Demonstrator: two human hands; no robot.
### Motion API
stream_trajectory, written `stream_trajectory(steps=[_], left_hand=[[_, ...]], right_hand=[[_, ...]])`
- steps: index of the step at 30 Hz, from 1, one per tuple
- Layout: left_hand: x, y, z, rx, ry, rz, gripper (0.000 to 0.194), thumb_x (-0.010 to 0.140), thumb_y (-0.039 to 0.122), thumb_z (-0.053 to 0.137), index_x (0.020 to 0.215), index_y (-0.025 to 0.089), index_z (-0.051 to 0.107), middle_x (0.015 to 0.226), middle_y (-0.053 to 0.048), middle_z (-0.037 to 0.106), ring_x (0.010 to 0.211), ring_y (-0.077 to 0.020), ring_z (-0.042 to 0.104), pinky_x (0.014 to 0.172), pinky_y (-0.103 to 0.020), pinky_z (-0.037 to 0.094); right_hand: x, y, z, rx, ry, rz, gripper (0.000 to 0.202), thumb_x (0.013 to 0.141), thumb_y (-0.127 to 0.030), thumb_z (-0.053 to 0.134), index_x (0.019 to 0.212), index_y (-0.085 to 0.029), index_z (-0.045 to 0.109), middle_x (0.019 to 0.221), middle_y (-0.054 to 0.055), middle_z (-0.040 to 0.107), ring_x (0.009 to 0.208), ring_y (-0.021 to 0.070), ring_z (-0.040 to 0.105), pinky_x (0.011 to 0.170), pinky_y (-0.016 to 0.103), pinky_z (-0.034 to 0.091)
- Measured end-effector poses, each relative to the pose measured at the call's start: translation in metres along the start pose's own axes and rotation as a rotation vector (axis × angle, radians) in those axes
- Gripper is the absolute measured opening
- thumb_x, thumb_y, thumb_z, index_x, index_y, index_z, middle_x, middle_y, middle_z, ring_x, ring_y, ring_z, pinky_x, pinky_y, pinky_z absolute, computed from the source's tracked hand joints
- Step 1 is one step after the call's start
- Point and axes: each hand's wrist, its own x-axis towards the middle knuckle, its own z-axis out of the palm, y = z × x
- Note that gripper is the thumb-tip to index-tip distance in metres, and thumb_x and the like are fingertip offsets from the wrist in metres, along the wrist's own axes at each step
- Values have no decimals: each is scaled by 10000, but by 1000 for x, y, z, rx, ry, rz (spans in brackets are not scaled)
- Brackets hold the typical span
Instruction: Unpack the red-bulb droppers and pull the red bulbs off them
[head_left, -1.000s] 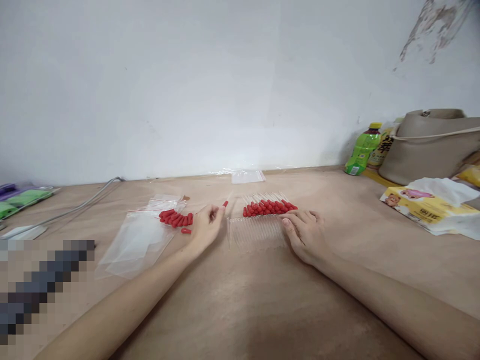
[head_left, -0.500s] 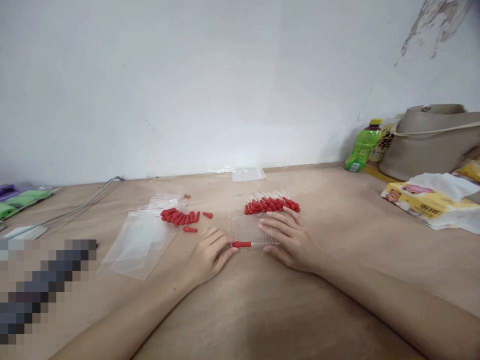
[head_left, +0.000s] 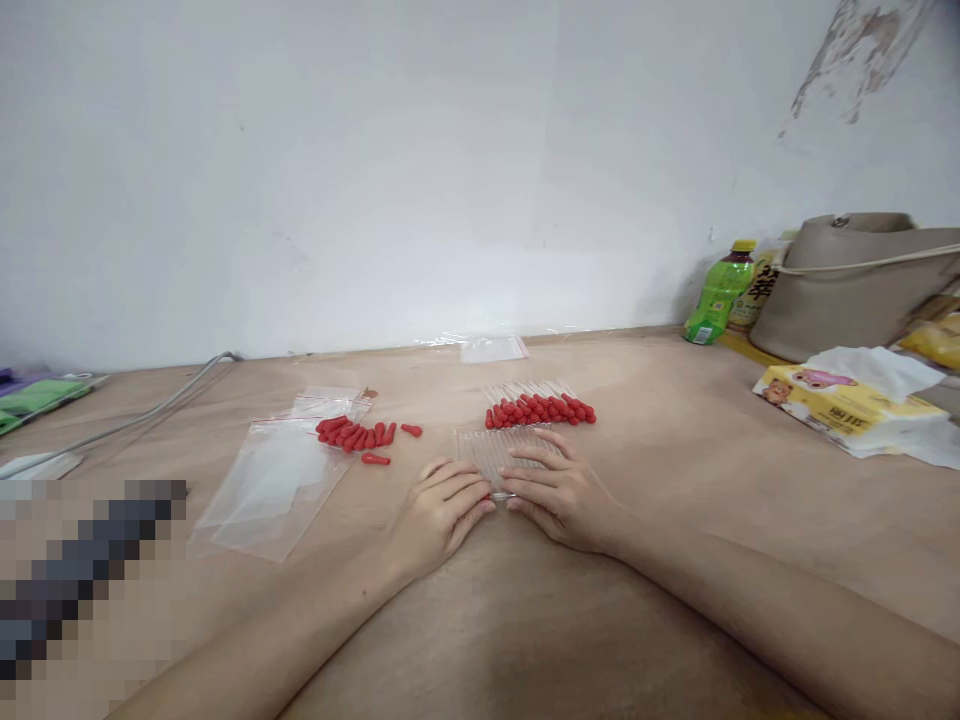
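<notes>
My left hand (head_left: 447, 507) is closed round a red rubber bulb, which its fingers almost fully cover. Closed on the thin clear glass tube at that bulb's open end is my right hand (head_left: 559, 492); its upper fingers rest over a row of clear tubes (head_left: 480, 450) lying side by side. Just behind the row lies a pile of tubes with red bulbs fitted (head_left: 538, 408), their thin tips pointing to the wall. Loose red bulbs (head_left: 356, 434) lie to the left, partly on clear zip bags (head_left: 266, 490).
A small clear bag (head_left: 493, 349) lies by the wall. At the right stand a green bottle (head_left: 720, 295), a beige bag (head_left: 840, 290) and a yellow tissue pack (head_left: 847, 405). A grey cable (head_left: 161, 405) and green packets (head_left: 45, 400) are at the left, near a pixelated dark object (head_left: 90, 570).
My hands have come closer together, the left moving right and the right moving slightly left. The red bulb between them, plainly visible before, is now mostly covered by my left fingers.
</notes>
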Motion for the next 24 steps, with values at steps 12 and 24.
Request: stream_trajectory(steps=[12,24], left_hand=[[2,6,-7,83,28,133,153,821,146,500,951,173,575,933,-38,682,1000,-176,584,958,-357,365],[-8,-5,-11,17,38,74,176,818,128,476,943,185,586,906,-38,679,1012,-186,576,934,-379,395]], right_hand=[[-1,-6,6,65,-2,-78,189,853,-184,464,952,-132,617,972,79,669,948,148,605,950,321,449],[-19,14,-8,46,49,-88,211,835,-143,468,1004,-159,595,1010,74,649,1047,170,547,906,353,469]])
